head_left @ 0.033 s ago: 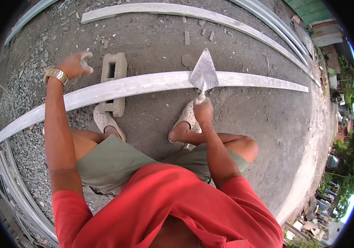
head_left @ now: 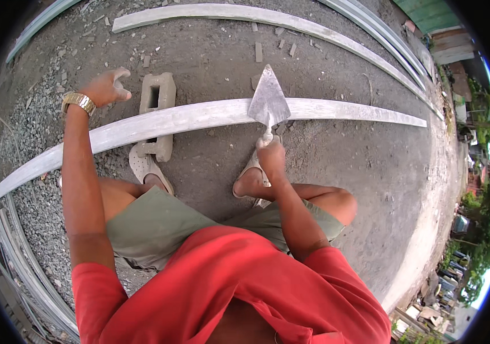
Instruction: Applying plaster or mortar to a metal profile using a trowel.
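Note:
A pointed trowel with a grey, worn blade (head_left: 269, 98) is gripped by its handle in my right hand (head_left: 272, 157). Its blade lies over a long whitish bar (head_left: 199, 114) that crosses in front of me; whether the two touch I cannot tell. The bar rests across a hollow concrete block (head_left: 166, 90), hiding the block's middle. To the left of that block, my left hand (head_left: 106, 88) hovers on the far side of the bar, holding nothing, fingers apart and dusted with pale powder.
Another long pale bar (head_left: 245, 12) lies farther off, with more bars (head_left: 382, 37) at the far right. Several lengths (head_left: 24, 264) are stacked at the near left beside gravel (head_left: 38, 229). My clogs (head_left: 142, 167) stand just behind the bar. Small chips (head_left: 258, 53) litter the ground.
My right hand has shifted the trowel a little to the left along the bar. The left hand has barely moved; the bar and block stay put.

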### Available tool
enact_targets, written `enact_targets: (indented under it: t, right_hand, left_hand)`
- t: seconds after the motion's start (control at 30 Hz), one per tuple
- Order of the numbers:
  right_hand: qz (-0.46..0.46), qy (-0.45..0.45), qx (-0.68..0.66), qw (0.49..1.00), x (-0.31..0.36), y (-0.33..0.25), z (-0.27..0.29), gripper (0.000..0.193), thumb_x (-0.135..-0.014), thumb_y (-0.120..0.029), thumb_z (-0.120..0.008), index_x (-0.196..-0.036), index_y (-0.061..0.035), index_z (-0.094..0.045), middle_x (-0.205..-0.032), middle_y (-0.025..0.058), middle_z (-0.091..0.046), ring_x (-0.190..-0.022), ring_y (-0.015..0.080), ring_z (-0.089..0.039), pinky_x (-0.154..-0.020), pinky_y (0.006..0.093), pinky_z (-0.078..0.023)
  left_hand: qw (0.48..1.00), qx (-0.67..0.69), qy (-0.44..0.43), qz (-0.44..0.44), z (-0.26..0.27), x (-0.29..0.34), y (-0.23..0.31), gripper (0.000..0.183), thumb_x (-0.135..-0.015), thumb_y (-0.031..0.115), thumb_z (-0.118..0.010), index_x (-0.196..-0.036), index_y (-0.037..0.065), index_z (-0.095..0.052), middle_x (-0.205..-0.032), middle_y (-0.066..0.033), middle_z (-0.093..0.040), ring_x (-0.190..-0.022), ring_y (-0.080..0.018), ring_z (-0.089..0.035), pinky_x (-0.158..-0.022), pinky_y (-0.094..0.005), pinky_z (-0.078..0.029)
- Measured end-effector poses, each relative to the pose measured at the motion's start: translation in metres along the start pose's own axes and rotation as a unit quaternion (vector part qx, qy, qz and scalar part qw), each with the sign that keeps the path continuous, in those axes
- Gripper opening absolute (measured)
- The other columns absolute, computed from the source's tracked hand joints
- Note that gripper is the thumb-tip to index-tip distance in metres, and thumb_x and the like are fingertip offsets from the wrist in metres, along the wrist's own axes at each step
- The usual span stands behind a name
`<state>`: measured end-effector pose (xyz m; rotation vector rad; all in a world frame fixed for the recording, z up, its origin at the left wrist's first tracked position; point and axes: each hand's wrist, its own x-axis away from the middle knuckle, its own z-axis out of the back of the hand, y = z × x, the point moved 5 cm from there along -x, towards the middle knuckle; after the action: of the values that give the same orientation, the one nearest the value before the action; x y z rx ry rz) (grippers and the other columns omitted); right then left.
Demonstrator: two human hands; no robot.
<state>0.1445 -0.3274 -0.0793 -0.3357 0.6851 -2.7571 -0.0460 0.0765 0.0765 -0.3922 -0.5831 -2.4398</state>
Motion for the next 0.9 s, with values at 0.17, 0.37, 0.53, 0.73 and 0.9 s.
enact_targets:
  t: [0.17, 0.37, 0.53, 0.73, 0.9]
  right_hand:
    - [0.018, -0.039, 0.053, 0.998, -0.014, 0.001, 0.016, 0.036, -0.082, -0.034, -0.061, -0.096, -0.0011, -0.056, -0.091, 0.0257, -0.064, -0.091, 0.0425, -0.061, -0.080, 0.0490, -0.048]
    - [-0.113, 0.086, 0.009, 0.990, -0.077, 0.102, 0.066, 0.040, -0.081, -0.032, -0.063, -0.096, 0.0049, -0.059, -0.094, 0.0269, -0.065, -0.092, 0.0406, -0.062, -0.079, 0.0470, -0.048]
    - [0.025, -0.003, -0.024, 0.999, -0.004, 0.020, -0.004, 0.033, -0.082, -0.031, -0.062, -0.092, -0.0002, -0.056, -0.089, 0.0275, -0.064, -0.088, 0.0438, -0.061, -0.079, 0.0496, -0.047]
    - [-0.043, -0.013, -0.006, 0.999, -0.037, 0.041, 0.032, 0.039, -0.082, -0.035, -0.060, -0.100, -0.0009, -0.056, -0.092, 0.0253, -0.065, -0.091, 0.0418, -0.062, -0.080, 0.0483, -0.048]
    - [-0.192, 0.106, 0.037, 0.975, -0.122, 0.164, 0.113, 0.037, -0.080, -0.032, -0.061, -0.099, 0.0000, -0.062, -0.099, 0.0233, -0.065, -0.097, 0.0383, -0.062, -0.082, 0.0454, -0.048]
  left_hand:
    - [0.997, 0.061, 0.005, -0.043, 0.006, -0.001, 0.024, 0.068, -0.073, 0.032, -0.071, -0.133, 0.012, -0.047, -0.108, -0.0169, -0.064, -0.097, -0.0275, -0.061, -0.087, -0.0384, -0.046]
    - [0.998, 0.050, 0.012, -0.019, 0.012, 0.001, 0.016, 0.067, -0.072, 0.031, -0.071, -0.132, 0.009, -0.048, -0.102, -0.0145, -0.065, -0.095, -0.0273, -0.061, -0.087, -0.0387, -0.046]
    - [1.000, 0.014, -0.004, -0.021, 0.005, -0.009, 0.032, 0.065, -0.073, 0.028, -0.072, -0.131, 0.009, -0.049, -0.101, -0.0133, -0.065, -0.094, -0.0255, -0.062, -0.086, -0.0374, -0.047]
    - [0.998, 0.060, -0.017, -0.030, -0.002, -0.015, 0.031, 0.064, -0.072, 0.022, -0.073, -0.130, 0.009, -0.049, -0.105, -0.0136, -0.064, -0.096, -0.0246, -0.062, -0.085, -0.0368, -0.048]
    - [1.000, 0.019, -0.010, -0.017, 0.001, -0.014, 0.020, 0.066, -0.071, 0.018, -0.074, -0.131, 0.009, -0.048, -0.111, -0.0177, -0.062, -0.096, -0.0250, -0.063, -0.085, -0.0368, -0.049]
